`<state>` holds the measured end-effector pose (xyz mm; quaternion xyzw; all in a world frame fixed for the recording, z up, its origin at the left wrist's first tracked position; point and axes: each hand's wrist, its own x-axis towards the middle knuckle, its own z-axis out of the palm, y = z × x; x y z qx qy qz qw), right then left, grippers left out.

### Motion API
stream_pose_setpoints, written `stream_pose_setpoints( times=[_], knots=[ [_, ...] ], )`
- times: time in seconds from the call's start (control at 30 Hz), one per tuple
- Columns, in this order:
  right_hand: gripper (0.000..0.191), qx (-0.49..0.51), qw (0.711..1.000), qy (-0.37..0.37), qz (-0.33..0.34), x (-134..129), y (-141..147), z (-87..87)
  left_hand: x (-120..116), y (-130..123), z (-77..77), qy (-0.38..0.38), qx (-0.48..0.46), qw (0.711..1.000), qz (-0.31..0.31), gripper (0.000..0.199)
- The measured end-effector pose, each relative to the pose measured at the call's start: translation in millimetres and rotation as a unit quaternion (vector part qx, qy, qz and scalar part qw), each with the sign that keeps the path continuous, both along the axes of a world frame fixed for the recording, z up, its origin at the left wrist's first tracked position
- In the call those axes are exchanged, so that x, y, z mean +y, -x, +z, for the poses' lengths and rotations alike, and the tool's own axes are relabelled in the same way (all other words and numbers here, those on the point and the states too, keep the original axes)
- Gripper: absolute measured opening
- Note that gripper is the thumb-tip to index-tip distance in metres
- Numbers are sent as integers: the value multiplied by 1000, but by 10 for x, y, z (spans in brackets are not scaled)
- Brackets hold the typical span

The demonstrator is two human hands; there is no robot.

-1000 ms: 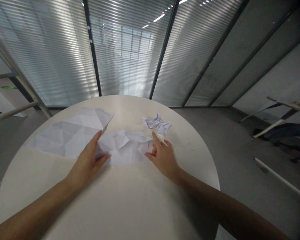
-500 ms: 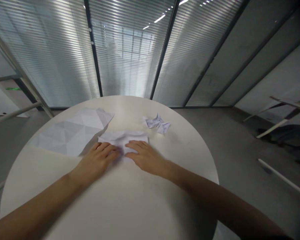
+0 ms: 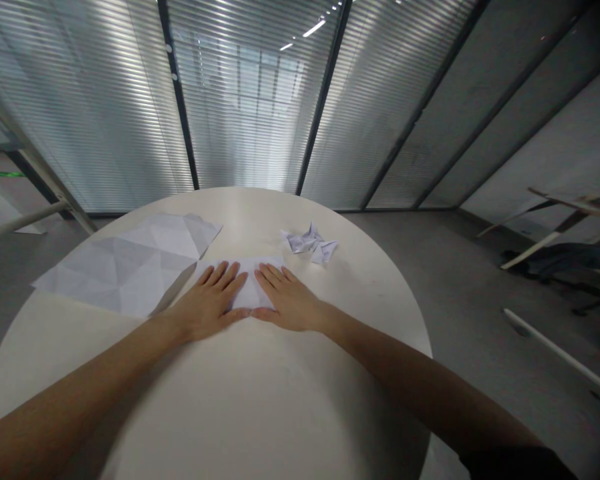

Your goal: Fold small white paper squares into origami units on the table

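Note:
A folded sheet of white paper (image 3: 253,288) lies flat on the round white table (image 3: 240,400). My left hand (image 3: 213,297) is spread palm down over its left part. Over the right part rests my right hand (image 3: 287,297), also flat with fingers stretched out. The two thumbs nearly meet at the paper's near edge. Both hands cover much of the paper, so its side edges are partly hidden. Left of my left hand lies a larger creased paper sheet (image 3: 130,267). Beyond my right hand stands a small folded paper figure (image 3: 311,243) with pointed corners.
Behind the table is a glass partition with blinds (image 3: 245,120). A pale metal frame (image 3: 35,217) stands at the left. On the grey floor (image 3: 460,280) to the right are furniture legs and a dark item (image 3: 565,260).
My fingers have spread, and both hands now press flat on the paper. Its far edge, raised before, lies lower. The camera view has shifted slightly.

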<state>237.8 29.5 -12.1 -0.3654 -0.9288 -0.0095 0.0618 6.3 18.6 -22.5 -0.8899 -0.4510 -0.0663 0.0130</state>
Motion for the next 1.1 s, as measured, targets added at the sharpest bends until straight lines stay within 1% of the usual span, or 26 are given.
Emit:
stream_pose_setpoints(
  times=[0.1, 0.2, 0.33, 0.4, 0.47, 0.53, 0.6, 0.67, 0.7, 0.8, 0.9, 0.93, 1.0, 1.1],
  knots=[
    [64, -5, 1000, -2, 9, -54, -148, 21, 3, 23, -15, 0, -6, 1000, -11, 84],
    [53, -10, 1000, 11, 7, -94, -332, 43, 9, 50, -30, -2, -15, 1000, -9, 86],
    [47, -12, 999, 40, -11, -133, -550, 80, 14, 89, -35, 1, -11, 1000, 1, 82],
    [48, -17, 998, 51, -18, -157, -619, 104, 9, 96, -6, -2, -4, 1000, -1, 79],
    [49, -22, 999, 45, -22, -200, -648, 134, -11, 82, 52, -9, 4, 1000, -22, 71],
    [53, -24, 999, 21, -25, -274, -629, 173, -57, 45, 128, -19, 4, 998, -66, 59],
    [61, -23, 999, -9, -24, -383, -563, 224, -129, -7, 202, -28, -2, 993, -114, 47],
    [71, -28, 999, -33, -18, -517, -463, 278, -212, -57, 255, -39, -3, 989, -143, 42],
    [70, -35, 998, -43, -12, -584, -409, 301, -251, -76, 270, -47, -1, 987, -150, 43],
    [49, -63, 994, -81, 22, -753, -261, 322, -336, -102, 273, -74, 4, 982, -171, 45],
    [27, -79, 985, -140, 65, -845, -148, 264, -371, -102, 242, -98, 5, 975, -200, 31],
    [24, -74, 983, -154, 71, -863, -111, 239, -376, -100, 230, -104, 6, 973, -207, 27],
    [25, -57, 982, -164, 69, -890, -31, 210, -380, -92, 208, -110, 11, 970, -214, 20],
    [24, -34, 989, -126, 75, -881, 65, 247, -365, -54, 182, -113, 23, 970, -214, 19]
  ],
)
